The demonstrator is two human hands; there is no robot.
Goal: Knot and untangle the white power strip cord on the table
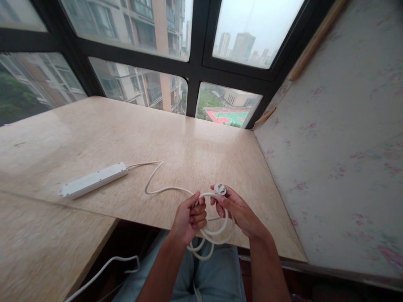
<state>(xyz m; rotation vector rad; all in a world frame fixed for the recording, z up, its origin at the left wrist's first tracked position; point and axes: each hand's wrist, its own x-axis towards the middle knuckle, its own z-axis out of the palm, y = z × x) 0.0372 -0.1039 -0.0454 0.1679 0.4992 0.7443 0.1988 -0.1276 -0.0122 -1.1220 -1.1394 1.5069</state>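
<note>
A white power strip [93, 180] lies on the beige marble-look counter [132, 138], left of centre. Its white cord [151, 178] runs right across the counter and into my hands, where it is wound into several loops [217, 233] hanging over the counter's front edge. My left hand [189, 219] is closed round the coiled loops. My right hand [237, 208] pinches the cord's end near the white plug [220, 188], which sticks up above the fingers.
Dark-framed windows [195, 71] close off the back of the counter. A floral-papered wall [340, 151] stands on the right. Another white cable [103, 268] hangs below the lower counter at the left. My legs in light jeans [217, 272] are under the edge.
</note>
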